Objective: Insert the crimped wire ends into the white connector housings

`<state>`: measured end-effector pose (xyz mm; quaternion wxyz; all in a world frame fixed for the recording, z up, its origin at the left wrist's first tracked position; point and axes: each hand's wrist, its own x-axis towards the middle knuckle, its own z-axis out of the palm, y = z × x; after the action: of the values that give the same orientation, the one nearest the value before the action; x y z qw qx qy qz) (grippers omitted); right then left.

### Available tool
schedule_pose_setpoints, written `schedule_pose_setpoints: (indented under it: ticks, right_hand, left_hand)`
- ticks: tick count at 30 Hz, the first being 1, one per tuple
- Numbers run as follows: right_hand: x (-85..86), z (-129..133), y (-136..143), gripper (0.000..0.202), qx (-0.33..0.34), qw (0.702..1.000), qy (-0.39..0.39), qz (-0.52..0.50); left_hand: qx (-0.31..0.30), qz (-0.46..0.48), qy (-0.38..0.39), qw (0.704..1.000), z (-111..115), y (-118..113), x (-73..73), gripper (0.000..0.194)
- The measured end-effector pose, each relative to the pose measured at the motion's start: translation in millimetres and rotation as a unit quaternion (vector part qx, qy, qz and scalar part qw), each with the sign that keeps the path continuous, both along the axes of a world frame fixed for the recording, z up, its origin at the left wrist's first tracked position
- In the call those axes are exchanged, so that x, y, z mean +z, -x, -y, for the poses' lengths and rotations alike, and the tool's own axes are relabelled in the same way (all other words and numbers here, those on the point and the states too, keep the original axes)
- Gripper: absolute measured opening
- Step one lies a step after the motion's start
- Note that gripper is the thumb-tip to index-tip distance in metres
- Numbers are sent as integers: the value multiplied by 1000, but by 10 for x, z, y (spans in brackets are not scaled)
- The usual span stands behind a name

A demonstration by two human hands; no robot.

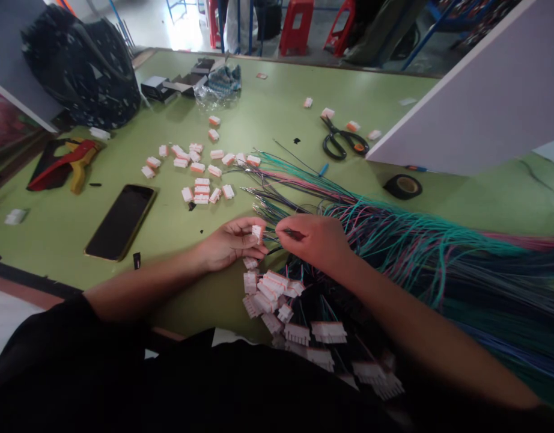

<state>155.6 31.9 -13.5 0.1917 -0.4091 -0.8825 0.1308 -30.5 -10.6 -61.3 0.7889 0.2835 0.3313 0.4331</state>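
Between thumb and fingers, my left hand (pixel 229 245) pinches a white connector housing (pixel 258 233) with an orange edge. Just to its right, my right hand (pixel 315 240) is closed around thin wires (pixel 271 232) that run toward the housing; whether their ends sit inside it I cannot tell. Loose wire ends with metal tips (pixel 259 201) lie beyond both hands. Below the hands is a pile of white connectors (pixel 272 285), some with wires attached. A large bundle of green, pink and dark wires (pixel 394 225) stretches off to the right.
Several loose connectors (pixel 202 186) lie ahead on the green table. Left are a phone (pixel 121 222), a red-and-yellow hand tool (pixel 70 162) and a dark bag (pixel 85 66). Scissors (pixel 340 141) and black tape (pixel 403 186) lie right, near a white panel (pixel 466 96).
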Motion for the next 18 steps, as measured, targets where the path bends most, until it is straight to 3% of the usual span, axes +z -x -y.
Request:
schedule_pose_setpoints:
  ticks: [11, 18]
  right_hand:
    - [-42, 47, 9, 21, 46, 987, -140, 57]
    - [-109, 18, 10, 25, 110, 983, -141, 45]
  left_hand:
    - [8, 10, 11, 1000, -4, -10, -9, 33]
    - [-14, 22, 22, 999, -10, 23, 20, 32]
